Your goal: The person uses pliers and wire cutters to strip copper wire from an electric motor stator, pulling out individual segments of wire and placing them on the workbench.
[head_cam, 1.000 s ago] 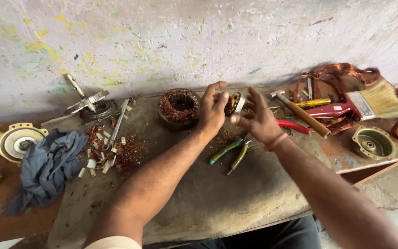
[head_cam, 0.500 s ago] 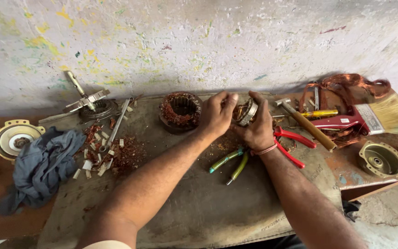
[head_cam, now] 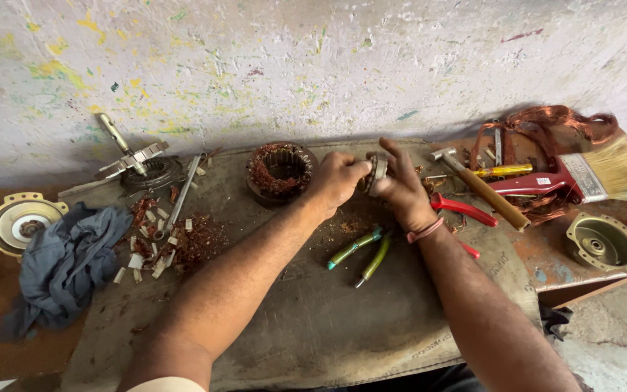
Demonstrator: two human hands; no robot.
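Both my hands hold a small round metal motor part (head_cam: 377, 168) above the sackcloth mat (head_cam: 313, 319). My left hand (head_cam: 337, 179) grips its left side with curled fingers. My right hand (head_cam: 403, 187) clasps it from the right, fingers spread over the top. Just left of my hands stands a motor stator (head_cam: 280, 170) with copper windings. Green-handled pliers (head_cam: 361, 252) lie on the mat below my hands, and red-handled pliers (head_cam: 462, 210) lie under my right wrist.
A wooden-handled hammer (head_cam: 482, 189), a yellow screwdriver (head_cam: 503, 170), a red-handled paintbrush (head_cam: 582, 176) and copper wire (head_cam: 546, 120) lie at the right. A metal end cap (head_cam: 602, 241) sits near the bench edge. A blue rag (head_cam: 67, 265), paper scraps (head_cam: 146, 250) and another cap (head_cam: 22, 223) lie left.
The view has shifted and my hands sit more to the right in it. Both hands keep turning the small metal part between them; my right fingers now spread over its top.
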